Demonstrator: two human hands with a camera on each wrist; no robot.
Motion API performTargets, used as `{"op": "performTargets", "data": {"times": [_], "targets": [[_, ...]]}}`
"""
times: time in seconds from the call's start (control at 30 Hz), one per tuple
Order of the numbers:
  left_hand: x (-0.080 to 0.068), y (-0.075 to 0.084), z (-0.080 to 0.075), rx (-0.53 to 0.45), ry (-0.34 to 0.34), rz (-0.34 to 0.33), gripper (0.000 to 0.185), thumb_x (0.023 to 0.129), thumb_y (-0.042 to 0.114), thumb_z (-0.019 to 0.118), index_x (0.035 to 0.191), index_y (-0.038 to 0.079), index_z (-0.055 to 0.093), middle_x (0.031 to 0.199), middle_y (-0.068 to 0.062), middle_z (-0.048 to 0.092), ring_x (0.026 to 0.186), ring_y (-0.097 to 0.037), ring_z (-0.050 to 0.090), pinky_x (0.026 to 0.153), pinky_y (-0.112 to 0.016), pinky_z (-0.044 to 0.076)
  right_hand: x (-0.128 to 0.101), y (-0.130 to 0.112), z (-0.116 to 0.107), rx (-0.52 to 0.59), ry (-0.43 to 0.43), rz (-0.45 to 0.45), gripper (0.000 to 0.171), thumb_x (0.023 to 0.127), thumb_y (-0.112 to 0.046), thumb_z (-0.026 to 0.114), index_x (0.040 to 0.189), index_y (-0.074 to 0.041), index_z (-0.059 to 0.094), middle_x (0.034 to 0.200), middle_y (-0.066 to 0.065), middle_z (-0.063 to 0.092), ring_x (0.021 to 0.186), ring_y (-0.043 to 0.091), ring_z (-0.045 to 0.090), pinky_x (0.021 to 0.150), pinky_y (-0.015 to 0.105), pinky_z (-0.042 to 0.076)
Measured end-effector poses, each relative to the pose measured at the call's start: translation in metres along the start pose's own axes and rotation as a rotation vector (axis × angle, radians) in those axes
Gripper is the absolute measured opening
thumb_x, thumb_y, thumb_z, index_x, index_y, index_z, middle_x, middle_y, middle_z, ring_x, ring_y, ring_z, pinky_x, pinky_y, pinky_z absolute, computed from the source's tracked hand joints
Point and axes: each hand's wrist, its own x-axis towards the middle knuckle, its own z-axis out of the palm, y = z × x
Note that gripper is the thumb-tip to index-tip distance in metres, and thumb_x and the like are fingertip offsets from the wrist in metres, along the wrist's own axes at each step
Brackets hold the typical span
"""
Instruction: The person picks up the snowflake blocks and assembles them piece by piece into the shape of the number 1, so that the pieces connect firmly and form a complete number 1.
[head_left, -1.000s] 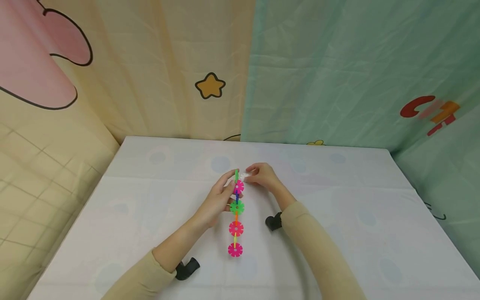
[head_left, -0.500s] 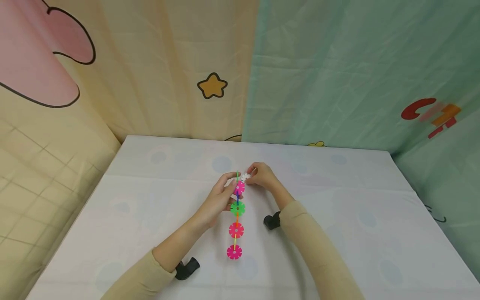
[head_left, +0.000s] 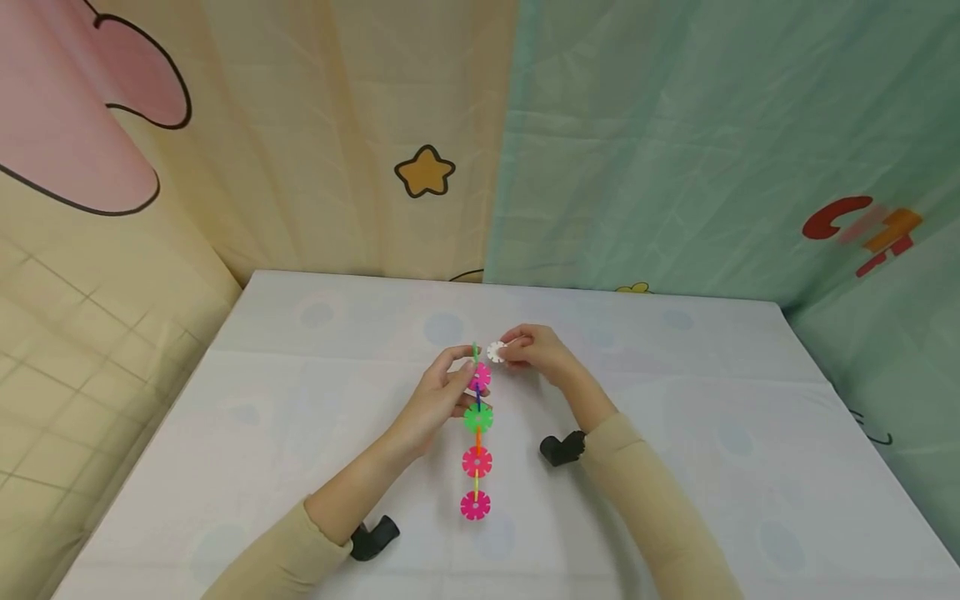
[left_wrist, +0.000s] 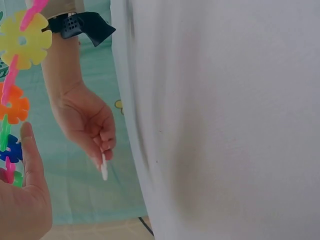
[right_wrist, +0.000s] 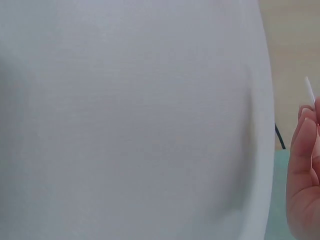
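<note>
A chain of interlocking notched plastic discs (head_left: 478, 417) in pink, green, blue, orange and yellow runs toward the person in the head view. My left hand (head_left: 427, 407) holds it near its far end, thumb at a pink disc (head_left: 481, 377); a green disc (head_left: 476, 352) tops the chain, seen edge-on. Just right of that end, my right hand (head_left: 543, 352) pinches a loose white notched disc (head_left: 496, 352), with a gap between it and the chain. In the left wrist view the white disc (left_wrist: 104, 170) shows edge-on between thumb and fingers. Only its thin edge (right_wrist: 310, 91) shows in the right wrist view.
A white cloth with pale dots covers the table (head_left: 675, 467). Black wrist mounts (head_left: 375, 538) sit at both sleeves. Behind the table's far edge hang a yellow curtain (head_left: 337, 150) and a green curtain (head_left: 675, 150).
My right hand has drawn the white disc rightward, away from the chain's far end. The left hand stays nearly in place, and the chain's near end has swayed slightly.
</note>
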Motion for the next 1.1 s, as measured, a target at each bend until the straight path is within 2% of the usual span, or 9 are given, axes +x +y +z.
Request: {"op": "performTargets", "data": {"times": [0.2,0.33,0.47,0.8,1.1], "targets": [[0.000,0.001,0.000,-0.006,-0.028,0.018,0.039,0.099,0.024,0.045,0.135,0.011,0.041,0.089,-0.016,0.066,0.073,-0.019,0.064,0.069,-0.027,0.049,-0.017,-0.016,-0.011,0.103,-0.062,-0.091,0.029,0.085,-0.004,0.065,0.111,0.006,0.057,0.074,-0.002,0.065,0.070,0.013,0.060,0.069,0.024,0.053],[0.001,-0.001,-0.001,-0.002,-0.053,0.016,0.039,0.099,0.024,0.044,0.136,0.012,0.041,0.093,-0.018,0.066,0.086,-0.023,0.066,0.071,-0.029,0.050,-0.029,-0.030,-0.017,0.123,-0.100,-0.139,0.027,0.087,-0.004,0.064,0.111,0.006,0.057,0.074,-0.003,0.066,0.070,0.013,0.061,0.070,0.024,0.053],[0.002,-0.002,0.000,-0.004,-0.069,0.002,0.038,0.099,0.022,0.044,0.136,0.011,0.041,0.099,-0.023,0.064,0.089,-0.026,0.065,0.072,-0.030,0.052,-0.039,-0.040,-0.018,0.140,-0.142,-0.191,0.026,0.087,-0.002,0.062,0.111,0.008,0.056,0.073,-0.003,0.066,0.068,0.011,0.061,0.071,0.026,0.053],[0.001,0.000,0.001,-0.010,-0.125,0.015,0.040,0.100,0.023,0.044,0.137,0.007,0.039,0.096,-0.011,0.066,0.087,-0.023,0.066,0.073,-0.030,0.052,-0.052,-0.054,-0.013,0.137,-0.182,-0.258,0.022,0.087,-0.003,0.062,0.107,0.005,0.058,0.073,-0.001,0.066,0.067,0.013,0.060,0.072,0.030,0.054],[0.001,0.000,0.000,0.000,-0.163,0.035,0.043,0.099,0.024,0.046,0.138,0.006,0.039,0.101,-0.009,0.065,0.089,-0.022,0.066,0.072,-0.029,0.051,-0.054,-0.058,-0.010,0.100,-0.194,-0.295,0.023,0.088,-0.002,0.061,0.108,0.008,0.057,0.073,0.001,0.065,0.068,0.014,0.060,0.071,0.030,0.054]]}}
